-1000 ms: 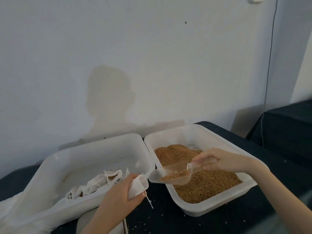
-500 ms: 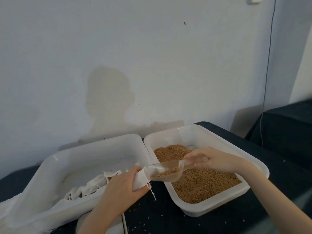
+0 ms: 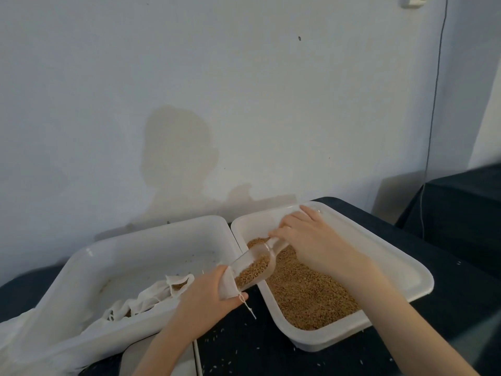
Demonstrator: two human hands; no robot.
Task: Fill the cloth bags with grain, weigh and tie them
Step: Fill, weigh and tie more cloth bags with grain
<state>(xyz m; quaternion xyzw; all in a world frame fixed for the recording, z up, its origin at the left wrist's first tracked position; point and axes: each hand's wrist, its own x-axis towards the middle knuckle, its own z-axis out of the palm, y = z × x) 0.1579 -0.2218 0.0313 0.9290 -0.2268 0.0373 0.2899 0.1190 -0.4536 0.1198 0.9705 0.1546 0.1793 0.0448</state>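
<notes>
My left hand (image 3: pixel 207 298) grips a small white cloth bag (image 3: pixel 226 289) by its mouth, between the two tubs; its drawstring (image 3: pixel 248 308) dangles below. My right hand (image 3: pixel 311 240) holds a clear plastic scoop (image 3: pixel 254 267) by the handle, tipped steeply down to the left. The scoop's lip sits inside the bag's mouth and brown grain slides along it. The right white tub (image 3: pixel 401 270) holds a bed of brown grain (image 3: pixel 309 297). The left white tub (image 3: pixel 130 256) holds several more cloth bags (image 3: pixel 151 297).
Both tubs stand on a dark-covered table (image 3: pixel 244 348) against a pale wall. Loose grains lie scattered on the cloth in front. A flat white object (image 3: pixel 173 359) shows under my left forearm. White cloth (image 3: pixel 32 337) drapes over the left tub's near corner. Another dark-covered surface (image 3: pixel 461 213) stands at right.
My right hand has risen and tipped the scoop from nearly level to steeply downward. The scoop's lip went into the bag's mouth, and the grain slid toward the bag.
</notes>
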